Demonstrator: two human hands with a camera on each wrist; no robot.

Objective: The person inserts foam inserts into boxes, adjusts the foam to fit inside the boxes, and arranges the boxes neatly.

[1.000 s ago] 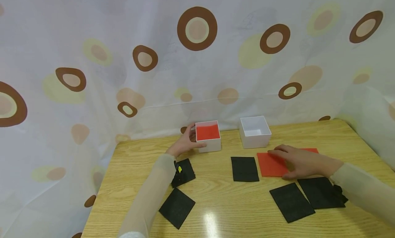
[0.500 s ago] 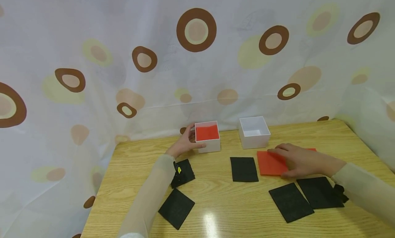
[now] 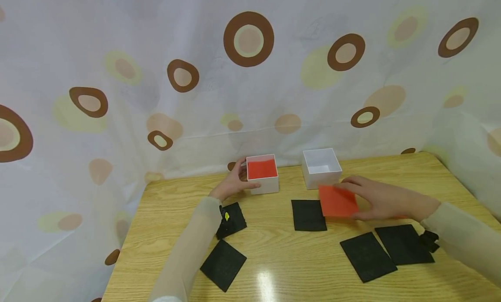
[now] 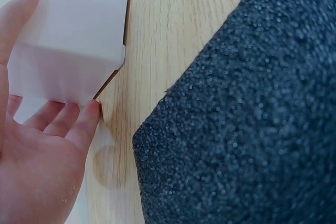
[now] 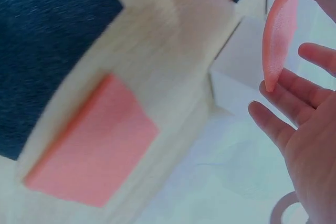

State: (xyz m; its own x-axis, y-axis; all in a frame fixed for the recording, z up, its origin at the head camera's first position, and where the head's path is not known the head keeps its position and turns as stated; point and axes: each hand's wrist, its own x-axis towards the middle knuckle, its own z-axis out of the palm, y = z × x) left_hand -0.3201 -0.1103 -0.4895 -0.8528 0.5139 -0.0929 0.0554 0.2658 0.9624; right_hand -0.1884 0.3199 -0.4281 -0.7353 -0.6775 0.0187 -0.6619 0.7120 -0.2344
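Note:
My left hand (image 3: pixel 234 183) grips a white square box (image 3: pixel 266 186) at its left side, thumb on the front wall and fingers round the other side. A red foam sheet (image 3: pixel 262 169) lies inside that box. Between thumb and fingers, my right hand (image 3: pixel 377 199) pinches another red foam sheet (image 3: pixel 337 202), raised off the table and slightly bowed in the right wrist view. Behind it stands a second white box (image 3: pixel 322 179), with no sheet visible inside. One more red foam sheet (image 5: pixel 97 145) lies on the table, mostly hidden by my right hand in the head view.
Several black foam squares lie on the wooden table: one at centre (image 3: pixel 308 216), two at right (image 3: pixel 369 257), two by my left forearm (image 3: pixel 223 265). A patterned curtain (image 3: pixel 250 97) hangs behind the table's back edge.
My right hand has lifted a red foam sheet off the table and moved it slightly left, towards the second box. The left hand stays on its box.

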